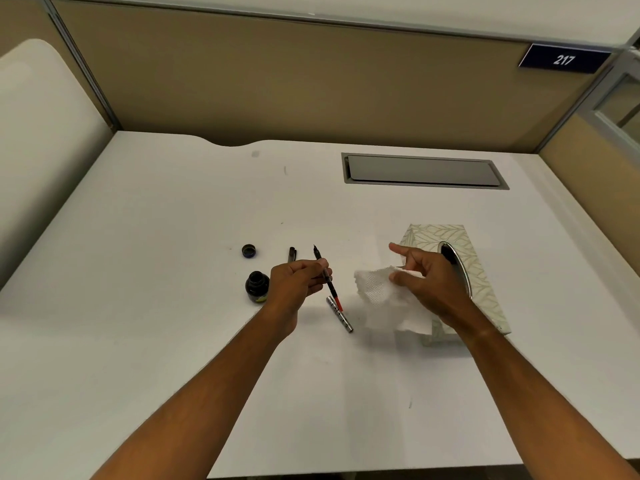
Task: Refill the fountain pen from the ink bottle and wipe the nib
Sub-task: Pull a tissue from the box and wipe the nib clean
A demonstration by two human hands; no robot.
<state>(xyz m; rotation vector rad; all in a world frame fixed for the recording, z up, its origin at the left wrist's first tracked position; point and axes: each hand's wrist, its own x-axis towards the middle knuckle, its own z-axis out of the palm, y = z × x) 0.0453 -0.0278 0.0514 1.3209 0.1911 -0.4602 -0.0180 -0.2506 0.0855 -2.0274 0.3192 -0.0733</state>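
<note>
My left hand (298, 280) pinches the fountain pen's front section (329, 280), a black grip with a red converter, its nib pointing up and away. Just left of that hand stands the open black ink bottle (257, 285), and its cap (249, 251) lies behind it. The silver pen barrel (339, 314) lies on the white desk (173, 306) below the pen. A black pen cap (292, 253) lies behind my left hand. My right hand (426, 282) holds a white tissue (384, 299) a short way right of the pen, index finger extended.
A leaf-patterned tissue box (481, 282) sits under and behind my right hand. A grey cable flap (422, 171) is set into the desk at the back. Beige partition walls close the desk on the far side and right.
</note>
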